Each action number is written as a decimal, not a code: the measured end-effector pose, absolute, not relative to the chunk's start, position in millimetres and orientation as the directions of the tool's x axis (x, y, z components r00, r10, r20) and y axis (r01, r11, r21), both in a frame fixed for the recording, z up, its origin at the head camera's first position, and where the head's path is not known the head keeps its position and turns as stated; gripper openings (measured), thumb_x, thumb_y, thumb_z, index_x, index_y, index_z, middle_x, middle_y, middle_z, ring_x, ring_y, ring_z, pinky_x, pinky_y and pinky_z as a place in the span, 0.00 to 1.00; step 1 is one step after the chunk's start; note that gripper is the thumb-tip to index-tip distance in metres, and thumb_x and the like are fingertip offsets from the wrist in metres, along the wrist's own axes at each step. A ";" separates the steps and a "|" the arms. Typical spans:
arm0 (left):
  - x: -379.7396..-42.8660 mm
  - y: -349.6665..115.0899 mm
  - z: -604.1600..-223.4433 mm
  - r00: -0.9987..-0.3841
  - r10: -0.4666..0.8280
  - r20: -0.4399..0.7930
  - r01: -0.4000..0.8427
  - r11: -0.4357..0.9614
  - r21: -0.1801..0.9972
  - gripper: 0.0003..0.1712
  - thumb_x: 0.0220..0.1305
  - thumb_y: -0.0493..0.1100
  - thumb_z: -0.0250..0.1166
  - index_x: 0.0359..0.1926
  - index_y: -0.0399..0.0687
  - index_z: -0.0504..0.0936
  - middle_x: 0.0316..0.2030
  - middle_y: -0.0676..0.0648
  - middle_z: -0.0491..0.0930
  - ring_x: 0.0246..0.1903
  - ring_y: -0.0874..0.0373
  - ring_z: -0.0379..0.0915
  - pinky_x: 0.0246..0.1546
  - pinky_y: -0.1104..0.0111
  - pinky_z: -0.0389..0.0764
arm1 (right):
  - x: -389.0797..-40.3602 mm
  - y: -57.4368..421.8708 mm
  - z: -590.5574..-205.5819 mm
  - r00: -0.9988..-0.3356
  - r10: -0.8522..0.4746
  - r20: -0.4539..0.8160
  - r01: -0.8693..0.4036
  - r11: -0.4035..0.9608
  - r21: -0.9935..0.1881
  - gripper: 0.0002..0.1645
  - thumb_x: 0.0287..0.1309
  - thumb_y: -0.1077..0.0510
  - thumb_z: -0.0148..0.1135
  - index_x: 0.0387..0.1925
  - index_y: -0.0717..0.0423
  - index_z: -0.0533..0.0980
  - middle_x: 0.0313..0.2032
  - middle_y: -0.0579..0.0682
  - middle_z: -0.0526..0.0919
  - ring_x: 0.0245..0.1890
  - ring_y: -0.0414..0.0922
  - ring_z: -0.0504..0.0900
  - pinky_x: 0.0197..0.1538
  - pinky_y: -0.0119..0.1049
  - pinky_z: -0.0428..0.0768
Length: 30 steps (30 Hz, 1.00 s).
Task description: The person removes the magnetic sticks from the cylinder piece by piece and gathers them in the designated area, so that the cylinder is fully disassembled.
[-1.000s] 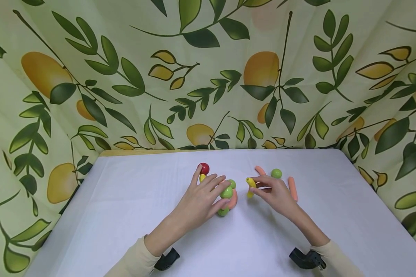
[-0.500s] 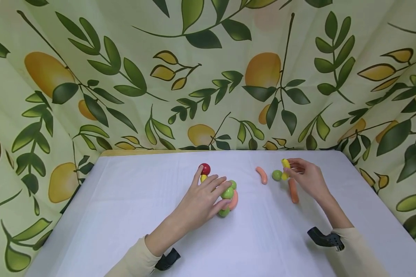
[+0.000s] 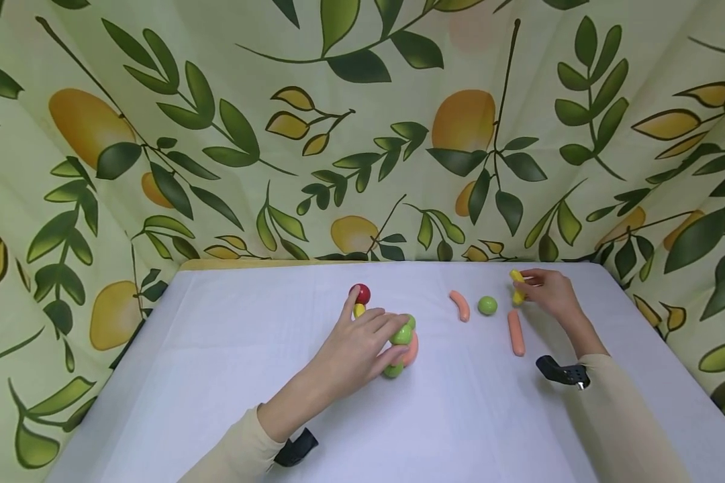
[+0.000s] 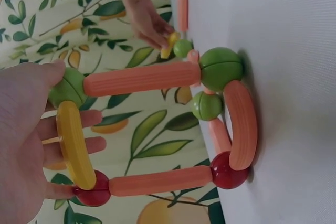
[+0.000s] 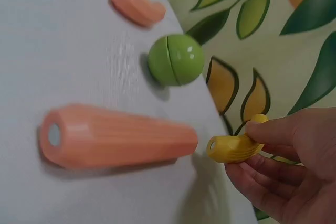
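My left hand [image 3: 356,345] holds the top of a standing frame of magnetic rods and balls. Its thumb is at a green ball [image 4: 68,87] and a finger reaches a red ball [image 4: 94,188], with a curved yellow rod [image 4: 76,145] between them. Straight pink rods [image 4: 142,80] run down from these balls to a base of curved pink rods [image 4: 242,124] and more balls. Over at the far right, my right hand [image 3: 552,294] pinches a short curved yellow magnetic rod [image 5: 233,149] above the table. One end of that rod sticks out past the fingertips.
Loose on the white table [image 3: 217,376] at right lie a curved pink rod [image 3: 460,306], a green ball [image 3: 487,306] and a straight pink rod [image 3: 516,333]. A leaf-patterned curtain [image 3: 350,168] hangs behind the table's far edge.
My right hand has carried the yellow rod rightward and away, from beside the frame to beyond the straight pink rod. My left hand stays in place on the frame.
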<state>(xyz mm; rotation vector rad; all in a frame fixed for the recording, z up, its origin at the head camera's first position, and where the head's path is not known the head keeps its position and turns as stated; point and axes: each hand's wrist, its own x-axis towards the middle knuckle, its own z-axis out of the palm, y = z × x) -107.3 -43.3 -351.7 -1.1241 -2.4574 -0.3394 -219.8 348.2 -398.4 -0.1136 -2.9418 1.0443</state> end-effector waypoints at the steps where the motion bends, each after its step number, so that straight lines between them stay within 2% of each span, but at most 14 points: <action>1: -107.1 -43.8 -351.9 -0.589 0.662 0.464 0.763 0.645 0.049 0.24 0.67 0.54 0.63 0.60 0.52 0.76 0.47 0.55 0.84 0.51 0.59 0.77 0.69 0.40 0.48 | -223.1 350.8 -400.6 -0.997 0.079 -0.025 0.077 0.772 -0.631 0.29 0.66 0.59 0.60 0.58 0.79 0.68 0.49 0.76 0.75 0.36 0.56 0.84 0.36 0.39 0.84; 7: -106.6 -45.7 -353.4 -0.585 0.662 0.468 0.764 0.643 0.045 0.25 0.67 0.55 0.63 0.61 0.53 0.75 0.48 0.54 0.84 0.51 0.58 0.78 0.70 0.40 0.47 | -243.5 365.7 -411.2 -0.984 0.112 -0.137 0.174 0.755 -0.632 0.32 0.67 0.55 0.58 0.60 0.78 0.66 0.51 0.74 0.74 0.40 0.55 0.80 0.30 0.25 0.77; 10: -107.0 -45.5 -354.0 -0.585 0.665 0.465 0.766 0.641 0.047 0.25 0.67 0.56 0.63 0.61 0.52 0.76 0.48 0.53 0.84 0.51 0.58 0.78 0.70 0.40 0.47 | -249.9 370.0 -414.2 -0.974 0.155 -0.166 0.226 0.743 -0.630 0.32 0.68 0.54 0.57 0.61 0.78 0.66 0.52 0.73 0.73 0.40 0.54 0.79 0.28 0.22 0.74; 15: -107.4 -45.2 -353.9 -0.587 0.667 0.459 0.766 0.641 0.048 0.26 0.67 0.56 0.63 0.61 0.52 0.75 0.48 0.53 0.84 0.51 0.58 0.77 0.69 0.40 0.47 | -254.4 371.0 -416.0 -0.964 0.219 -0.152 0.266 0.738 -0.621 0.30 0.67 0.54 0.57 0.58 0.77 0.69 0.51 0.72 0.74 0.39 0.54 0.78 0.28 0.24 0.74; 22: -106.8 -44.4 -353.6 -0.589 0.667 0.456 0.762 0.646 0.039 0.25 0.68 0.56 0.61 0.61 0.52 0.75 0.48 0.54 0.83 0.52 0.57 0.76 0.69 0.40 0.47 | -252.1 369.3 -418.0 -0.946 0.303 -0.118 0.314 0.760 -0.569 0.26 0.68 0.55 0.56 0.54 0.76 0.73 0.50 0.72 0.77 0.42 0.58 0.77 0.29 0.29 0.71; 27: -106.8 -45.0 -353.6 -0.586 0.669 0.456 0.760 0.650 0.024 0.25 0.69 0.56 0.61 0.62 0.52 0.74 0.51 0.53 0.82 0.56 0.54 0.74 0.69 0.40 0.48 | -248.5 374.5 -416.1 -0.949 0.282 -0.141 0.309 0.746 -0.589 0.26 0.70 0.55 0.53 0.56 0.76 0.71 0.51 0.72 0.75 0.43 0.58 0.76 0.29 0.26 0.70; 30: -107.2 -45.4 -352.8 -0.583 0.671 0.458 0.757 0.653 0.007 0.26 0.69 0.56 0.60 0.62 0.52 0.75 0.54 0.51 0.81 0.59 0.51 0.72 0.68 0.39 0.50 | -245.0 376.4 -411.5 -0.955 0.260 -0.141 0.292 0.755 -0.587 0.27 0.71 0.54 0.51 0.57 0.76 0.70 0.51 0.72 0.75 0.44 0.58 0.76 0.32 0.31 0.74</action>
